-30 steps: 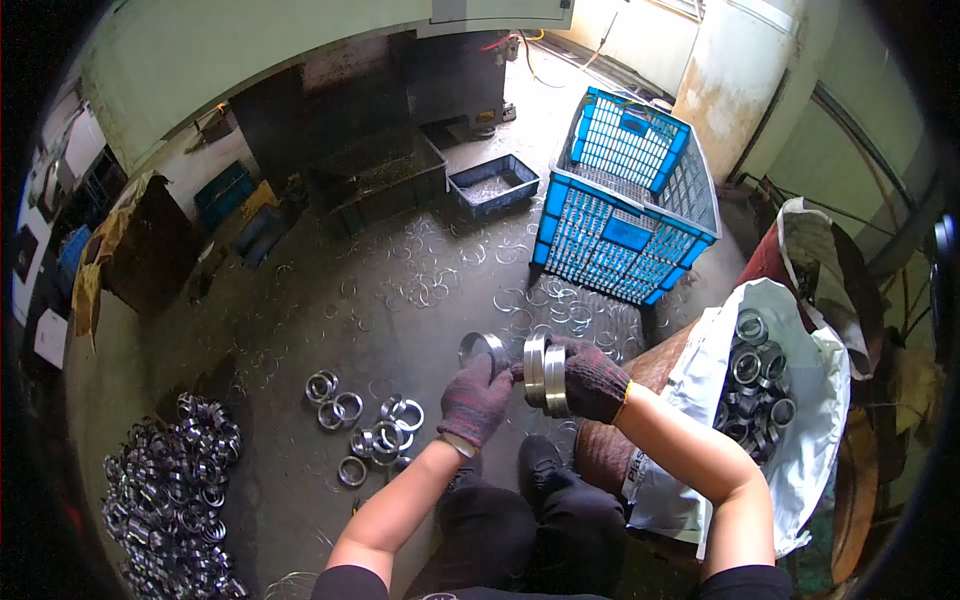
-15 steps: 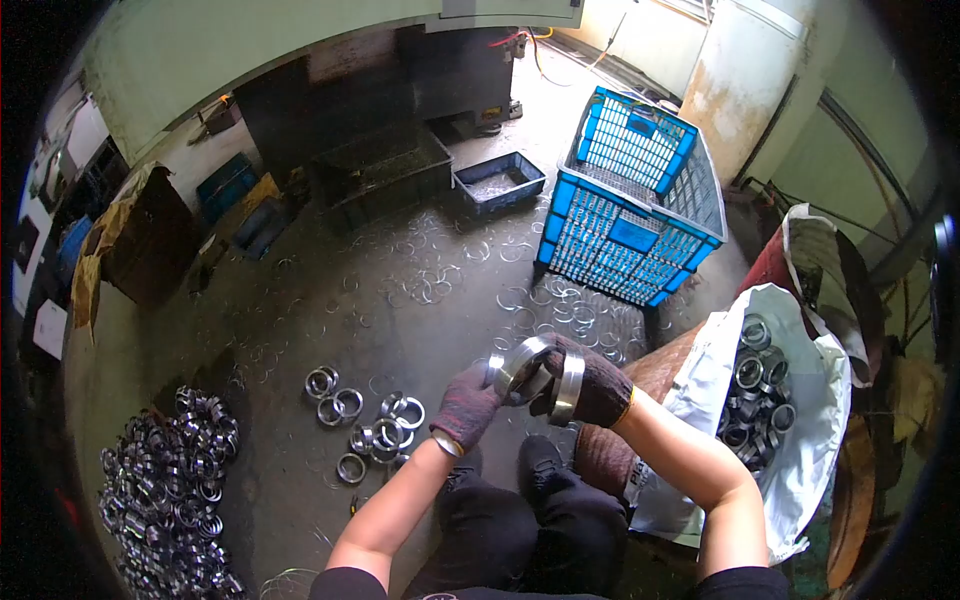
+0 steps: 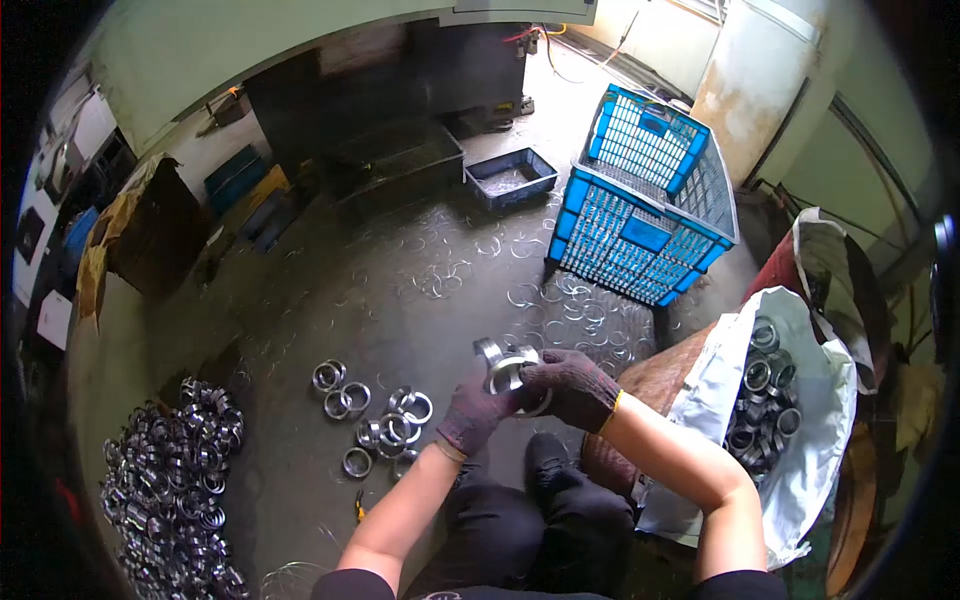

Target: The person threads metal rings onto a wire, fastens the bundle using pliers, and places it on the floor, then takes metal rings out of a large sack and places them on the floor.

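In dark knitted gloves, my left hand point(image 3: 478, 416) and my right hand point(image 3: 575, 390) meet in front of my knees. Between them are a few shiny metal rings point(image 3: 504, 376), held close together. The left fingers are closed around the rings from below and the left; the right fingers grip them from the right. Some fingertips are hidden behind the metal. On the floor left of my left hand lies a loose group of similar rings point(image 3: 398, 427).
A large heap of metal rings point(image 3: 165, 480) covers the floor at left. At right stands a white-lined sack point(image 3: 690, 400) holding more rings. Beyond are a blue crate point(image 3: 640, 232), a shallow dark tray point(image 3: 512, 190) and scattered thin metal hoops point(image 3: 435, 280). A yellow-handled tool point(image 3: 360, 507) lies near my left forearm.
My hands have come closer together. The rings that were spread between and on them now sit bunched in one spot. The whole view has shifted slightly.
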A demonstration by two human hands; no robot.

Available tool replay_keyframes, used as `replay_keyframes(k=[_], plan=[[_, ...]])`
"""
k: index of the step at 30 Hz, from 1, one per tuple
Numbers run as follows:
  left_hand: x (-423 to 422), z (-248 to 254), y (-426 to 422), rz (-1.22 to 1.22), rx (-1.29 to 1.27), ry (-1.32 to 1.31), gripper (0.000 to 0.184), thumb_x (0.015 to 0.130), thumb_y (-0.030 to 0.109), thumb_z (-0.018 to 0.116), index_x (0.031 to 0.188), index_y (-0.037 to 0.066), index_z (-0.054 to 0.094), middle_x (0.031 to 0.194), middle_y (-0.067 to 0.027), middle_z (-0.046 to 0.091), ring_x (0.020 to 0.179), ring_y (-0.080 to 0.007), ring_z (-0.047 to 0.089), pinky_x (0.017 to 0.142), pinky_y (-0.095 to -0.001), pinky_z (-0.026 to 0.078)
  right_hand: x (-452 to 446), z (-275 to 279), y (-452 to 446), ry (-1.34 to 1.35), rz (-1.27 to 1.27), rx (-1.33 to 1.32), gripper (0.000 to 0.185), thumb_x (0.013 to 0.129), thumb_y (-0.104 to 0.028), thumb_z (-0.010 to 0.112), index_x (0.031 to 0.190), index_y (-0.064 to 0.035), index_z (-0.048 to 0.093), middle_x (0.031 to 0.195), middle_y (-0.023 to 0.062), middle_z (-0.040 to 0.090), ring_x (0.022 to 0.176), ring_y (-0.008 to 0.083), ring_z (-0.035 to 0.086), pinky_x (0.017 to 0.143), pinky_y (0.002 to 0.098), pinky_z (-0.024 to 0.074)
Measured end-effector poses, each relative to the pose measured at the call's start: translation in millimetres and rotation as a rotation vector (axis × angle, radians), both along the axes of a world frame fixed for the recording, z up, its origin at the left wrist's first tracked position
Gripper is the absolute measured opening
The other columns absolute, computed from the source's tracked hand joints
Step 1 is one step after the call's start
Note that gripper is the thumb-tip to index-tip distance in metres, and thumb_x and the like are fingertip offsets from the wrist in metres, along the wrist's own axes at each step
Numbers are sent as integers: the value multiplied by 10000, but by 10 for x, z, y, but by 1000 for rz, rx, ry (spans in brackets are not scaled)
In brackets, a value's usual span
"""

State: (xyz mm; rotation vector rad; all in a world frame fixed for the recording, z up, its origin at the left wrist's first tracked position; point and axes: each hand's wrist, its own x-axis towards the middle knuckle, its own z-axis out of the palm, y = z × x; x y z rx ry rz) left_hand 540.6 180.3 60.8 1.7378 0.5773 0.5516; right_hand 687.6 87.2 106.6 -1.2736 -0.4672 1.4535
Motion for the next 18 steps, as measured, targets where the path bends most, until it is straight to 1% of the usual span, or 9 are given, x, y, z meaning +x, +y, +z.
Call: replay_keyframes(k=[2,4,5,6,7,8,11,14,18], plan=[[-15,-160,42,-116,-418,-238,426,813,175,608,1194,24,488,1013,-57,624,888,-161,600,765,-303,488,-6,185,-3,64,22,-6,366,776,-210,648,1056,17,584,940,95,619,798,189,606,692,326,510],[-53,-128,25,-87,-456,-184,408,818,92,565,1211,25,475,1015,-54,620,886,-159,600,787,-292,486,66,245,-47,239,191,50,391,777,-219,651,1084,10,576,978,98,616,846,187,610,703,334,518],[-87,-171,35,-108,-343,-153,396,798,57,553,1189,34,496,1046,-67,608,936,-178,586,825,-307,473,81,134,-37,-358,339,333,408,776,-217,663,1107,0,567,959,93,622,862,193,617,684,320,530],[-101,-220,51,-127,-229,-122,390,779,21,541,1168,44,516,1076,-80,596,986,-197,572,863,-322,460,68,174,-25,-356,344,331,408,776,-217,663,1107,0,567,959,93,622,862,193,617,684,320,530],[-20,-311,119,-126,263,-234,338,824,129,582,1153,66,533,1049,-54,600,935,-198,587,791,-321,484,47,263,-9,-94,286,171,384,790,-231,660,1107,-29,580,971,89,629,855,185,621,666,310,527],[-16,-359,97,-124,265,-232,338,824,129,582,1153,66,533,1049,-54,600,935,-198,587,791,-321,484,35,324,6,166,222,12,361,804,-244,656,1107,-59,593,983,84,636,848,176,625,648,301,525],[-27,-197,23,-247,-785,-303,429,849,380,601,1159,92,534,1060,-58,596,924,-185,577,745,-285,475,12,344,10,71,201,-50,320,793,-236,667,1053,-58,614,945,79,644,797,165,630,611,292,524],[-7,-50,-9,-354,-977,-526,278,898,166,545,1145,39,527,1033,-31,572,932,-119,540,820,-255,448,-23,336,11,-91,204,-90,258,783,-235,678,974,-66,640,868,59,656,731,139,626,577,274,508],[-40,-177,9,-304,-760,-425,275,894,162,548,1137,35,528,1030,-35,571,929,-122,543,824,-256,444,-186,575,29,-412,193,-93,188,773,-220,696,856,-66,627,748,18,636,619,86,578,497,211,448]])
